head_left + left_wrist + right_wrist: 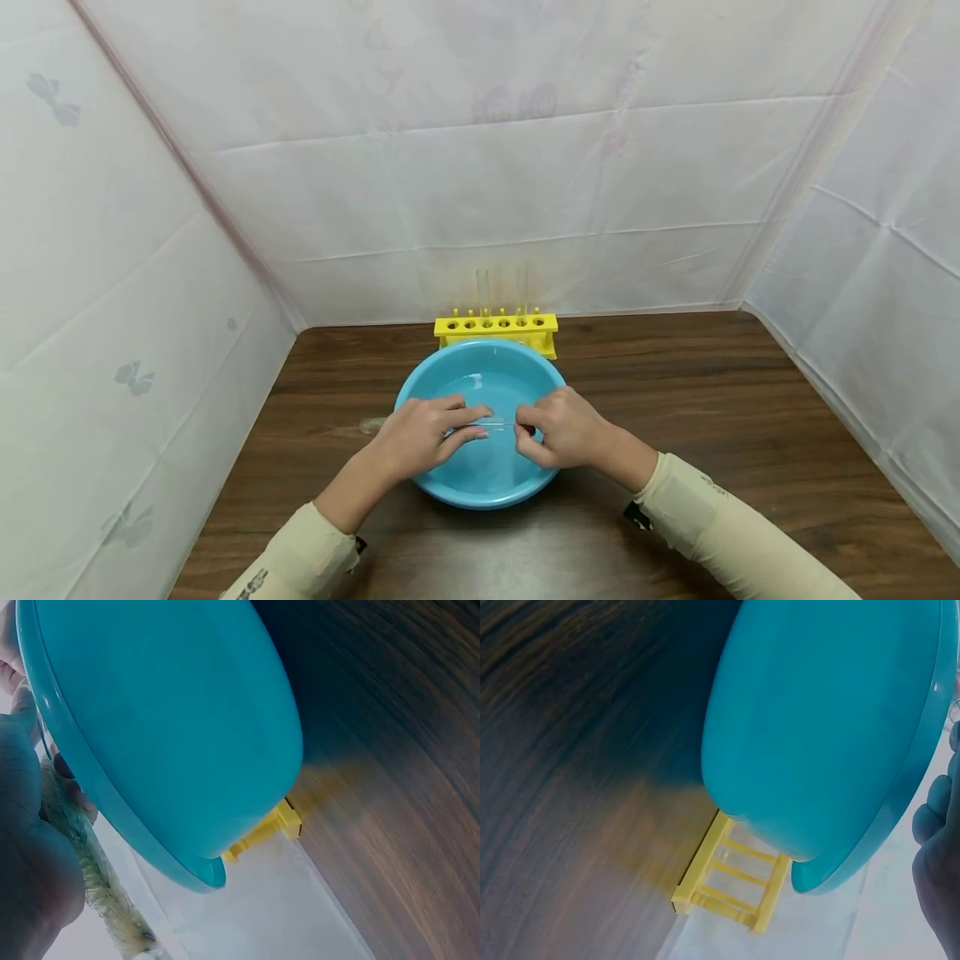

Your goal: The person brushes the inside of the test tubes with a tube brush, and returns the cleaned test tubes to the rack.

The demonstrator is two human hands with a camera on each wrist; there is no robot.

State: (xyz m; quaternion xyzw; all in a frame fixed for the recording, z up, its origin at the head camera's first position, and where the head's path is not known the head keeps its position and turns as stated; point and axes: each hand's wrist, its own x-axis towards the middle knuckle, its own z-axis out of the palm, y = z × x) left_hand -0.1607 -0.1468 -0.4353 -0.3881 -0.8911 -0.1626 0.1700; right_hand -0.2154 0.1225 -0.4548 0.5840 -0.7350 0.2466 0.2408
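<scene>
A test tube brush with pale bristles (97,877) and a thin wire handle (495,424) lies level across a light blue basin (486,502). My left hand (422,429) holds the brush between thumb and fingers near the bristles, which stick out past the basin's left rim. Over the right side of the basin, my right hand (564,429) grips the wire's other end in curled fingers. A small ring (954,712) shows by the right fingertips; what it belongs to is unclear. Water appears to fill the basin's lower part.
Right behind the basin stands a yellow test tube rack (495,327). Two clear glass test tubes, one on the left (483,296) and one on the right (521,296), stand upright in it. White patterned sheeting (480,183) encloses the brown wooden table (675,383) at the back and sides.
</scene>
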